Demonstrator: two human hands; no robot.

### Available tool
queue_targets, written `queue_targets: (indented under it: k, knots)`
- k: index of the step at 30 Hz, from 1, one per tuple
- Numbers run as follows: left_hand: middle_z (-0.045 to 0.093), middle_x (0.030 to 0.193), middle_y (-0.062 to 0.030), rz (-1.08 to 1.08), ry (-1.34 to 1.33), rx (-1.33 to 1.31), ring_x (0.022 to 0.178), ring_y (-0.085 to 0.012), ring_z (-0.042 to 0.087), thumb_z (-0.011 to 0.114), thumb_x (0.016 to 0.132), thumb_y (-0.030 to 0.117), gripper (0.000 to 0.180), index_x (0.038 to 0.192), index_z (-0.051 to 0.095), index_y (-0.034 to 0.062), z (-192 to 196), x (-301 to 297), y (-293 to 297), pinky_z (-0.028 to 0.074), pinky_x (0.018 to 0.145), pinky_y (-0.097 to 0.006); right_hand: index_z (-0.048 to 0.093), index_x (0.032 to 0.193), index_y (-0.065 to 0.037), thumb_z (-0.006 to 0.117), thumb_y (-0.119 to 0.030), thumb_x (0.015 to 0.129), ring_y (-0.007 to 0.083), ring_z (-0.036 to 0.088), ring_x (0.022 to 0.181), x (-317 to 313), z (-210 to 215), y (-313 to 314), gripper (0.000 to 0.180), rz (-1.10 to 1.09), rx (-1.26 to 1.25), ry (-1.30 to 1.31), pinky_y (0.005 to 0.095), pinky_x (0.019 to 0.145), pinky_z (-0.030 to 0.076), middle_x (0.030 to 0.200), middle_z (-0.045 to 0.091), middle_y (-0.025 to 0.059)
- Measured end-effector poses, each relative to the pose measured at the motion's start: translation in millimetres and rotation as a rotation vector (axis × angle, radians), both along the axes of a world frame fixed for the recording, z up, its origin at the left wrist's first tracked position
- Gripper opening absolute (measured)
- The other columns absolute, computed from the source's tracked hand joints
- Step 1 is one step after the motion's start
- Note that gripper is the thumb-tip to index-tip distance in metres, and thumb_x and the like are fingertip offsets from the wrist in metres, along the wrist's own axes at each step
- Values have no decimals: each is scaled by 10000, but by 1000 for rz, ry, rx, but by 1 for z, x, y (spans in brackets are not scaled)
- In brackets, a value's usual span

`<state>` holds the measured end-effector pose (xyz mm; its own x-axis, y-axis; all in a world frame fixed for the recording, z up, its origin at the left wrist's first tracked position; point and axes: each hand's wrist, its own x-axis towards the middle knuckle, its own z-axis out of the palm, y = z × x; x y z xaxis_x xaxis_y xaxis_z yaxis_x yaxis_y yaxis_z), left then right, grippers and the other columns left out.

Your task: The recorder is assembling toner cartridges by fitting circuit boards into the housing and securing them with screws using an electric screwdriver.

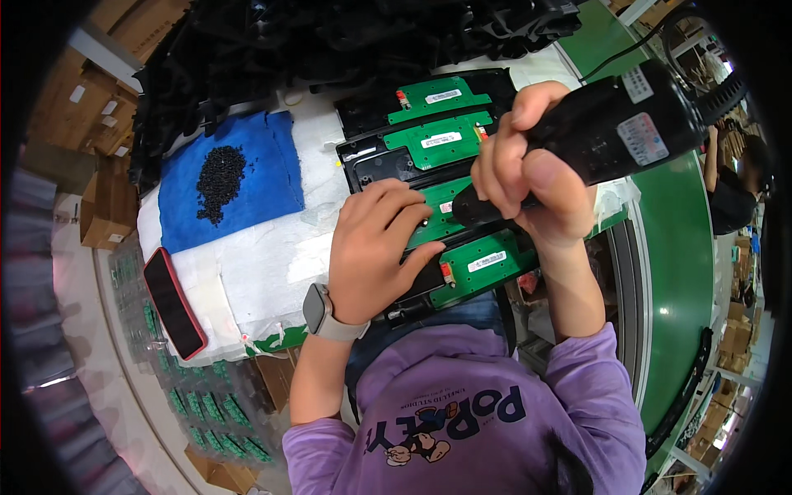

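My right hand (528, 169) grips a black electric screwdriver (606, 132) whose tip points down onto a green circuit board (441, 210). My left hand (375, 247), with a watch on its wrist, presses flat on that board and the black housing under it. Several black housings with green circuit boards lie in a row: one at the back (437, 95), one behind my hands (433, 140) and one nearest me (483, 264). They rest on a white padded worktop (264, 256).
A blue cloth (264, 177) holds a pile of small black screws (219, 181). A red-cased phone (173, 303) lies at the worktop's left edge. Black plastic parts (330, 37) are stacked behind. A green conveyor belt (681, 272) runs on the right; trays of green boards (206, 404) sit lower left.
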<state>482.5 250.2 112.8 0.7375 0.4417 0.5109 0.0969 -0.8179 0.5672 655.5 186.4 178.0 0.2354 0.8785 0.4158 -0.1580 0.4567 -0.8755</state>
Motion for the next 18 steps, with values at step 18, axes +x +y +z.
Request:
queue_targets:
  k: [18]
  knots:
    - [540, 921, -89, 16, 27, -13, 861, -286, 534, 732, 647, 137, 264, 825, 583, 12, -6, 4, -3, 429, 722, -380, 416, 862, -6, 617, 9, 712, 89, 471, 520, -22, 1, 12, 251, 39, -74, -88, 217, 488, 382, 622, 455, 31]
